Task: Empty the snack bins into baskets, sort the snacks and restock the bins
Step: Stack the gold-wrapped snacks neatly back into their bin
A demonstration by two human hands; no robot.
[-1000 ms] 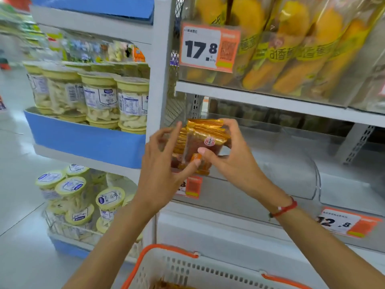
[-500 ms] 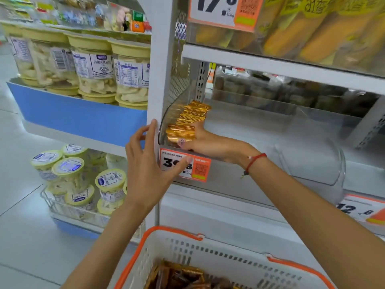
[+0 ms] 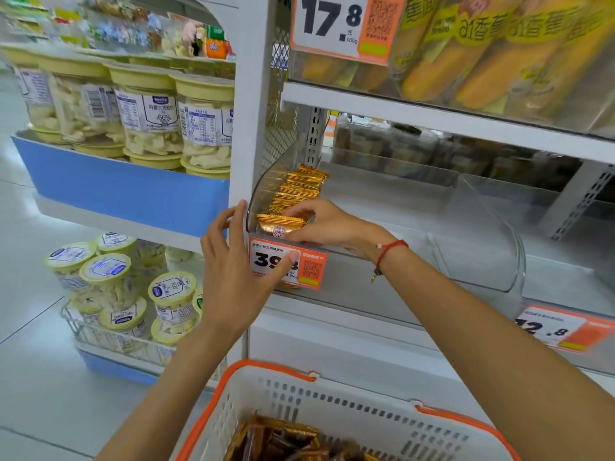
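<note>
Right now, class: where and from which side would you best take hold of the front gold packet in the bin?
Probably pinch the front gold packet by its crimped top edge, coming from above: it stands upright, the clear bin walls its left, and more packets crowd behind.

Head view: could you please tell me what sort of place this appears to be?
Most likely a shop's snack aisle: orange price tags on shelf edges, clear bins holding gold snack packets, and a shopping basket.
</note>
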